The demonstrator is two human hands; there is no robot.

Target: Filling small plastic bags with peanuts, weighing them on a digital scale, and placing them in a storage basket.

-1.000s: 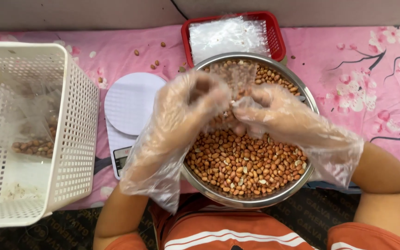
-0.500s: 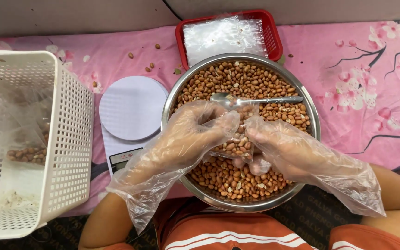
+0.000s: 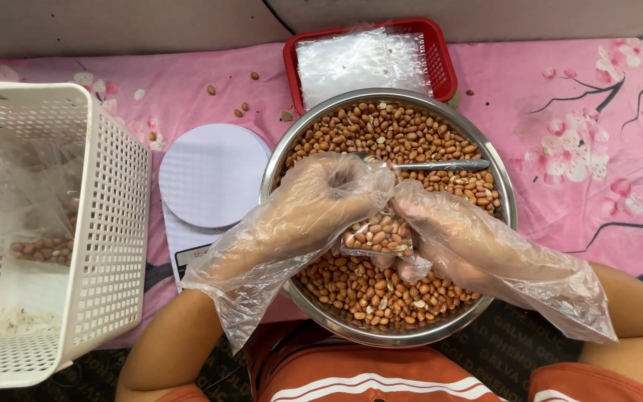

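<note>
A small clear plastic bag of peanuts (image 3: 377, 234) hangs over a round steel bowl (image 3: 501, 187) full of red-skinned peanuts. My left hand (image 3: 314, 205), in a loose clear plastic glove, pinches the bag's top from the left. From the right, my right hand (image 3: 448, 231), gloved the same way, grips the bag's other side. A metal spoon (image 3: 440, 164) lies on the peanuts just beyond my fingers, its bowl partly hidden by my left hand.
A white round-topped kitchen scale (image 3: 210, 179) sits left of the bowl. Further left stands a white perforated basket (image 3: 113, 223) holding a filled peanut bag (image 3: 42, 249). Behind the bowl, a red basket (image 3: 440, 56) holds clear empty bags. Loose peanuts (image 3: 241, 108) dot the pink floral cloth (image 3: 589, 134).
Both hands came down from the far side of the bowl to its middle with the bag, uncovering the spoon. Since half a second ago they have only tightened on the bag's top.
</note>
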